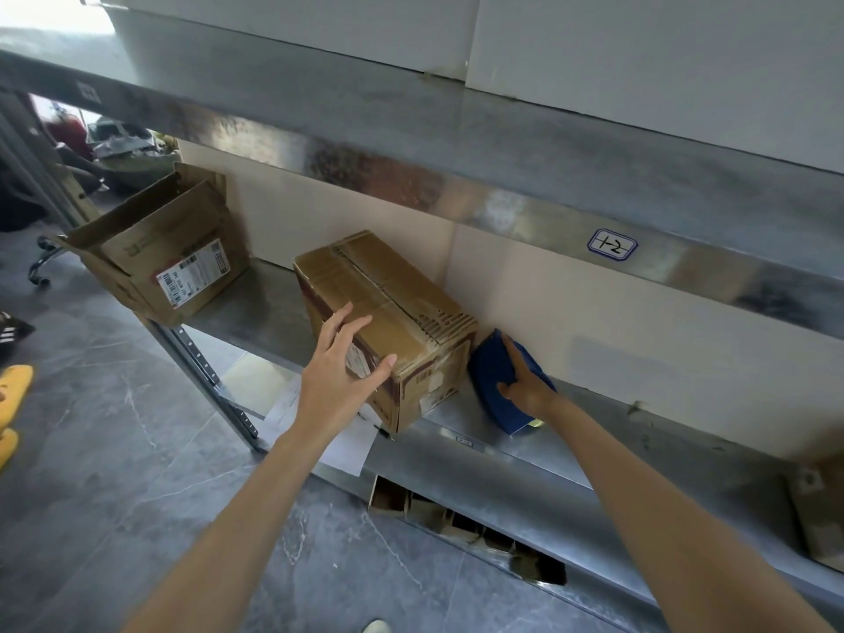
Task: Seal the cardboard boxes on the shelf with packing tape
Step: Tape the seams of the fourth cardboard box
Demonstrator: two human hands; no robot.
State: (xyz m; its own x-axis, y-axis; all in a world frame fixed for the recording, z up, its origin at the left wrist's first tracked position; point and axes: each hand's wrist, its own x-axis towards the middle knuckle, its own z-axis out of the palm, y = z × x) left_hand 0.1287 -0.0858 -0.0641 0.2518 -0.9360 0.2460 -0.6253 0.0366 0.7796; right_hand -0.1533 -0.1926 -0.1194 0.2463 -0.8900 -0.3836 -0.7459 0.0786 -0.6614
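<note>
At the left end of the shelf [255,303] stands the open box [160,262], its flaps up and unsealed and its near corner hanging past the shelf's edge above the floor. Well apart to its right lies the middle box [388,312], flaps closed, with glossy tape already showing along its top seam. The left hand [340,363] rests on that box's near top edge with fingers spread and fairly straight and the thumb laid toward the near corner, a steadying press and not a grasp. Just beside the box's right end, the right hand [525,381] grasps the blue tape dispenser [491,367], fingers over its body, low down by the shelf.

The step in hand looks like taping the middle box at its right end. No loose strip shows, so I cannot tell whether a run is starting or ending there. The next move probably calls for holding the box firm while the dispenser is drawn up the end face and along the seam. After that, the open box needs its flaps folded shut.

The upper shelf [456,143] hangs over the boxes, so headroom for the dispenser is limited. The wall panel [593,312] stands close behind the middle box, whose near corner juts over the shelf's front lip. To the right there is bare shelf as far as a third box [820,509] at the frame's edge
</note>
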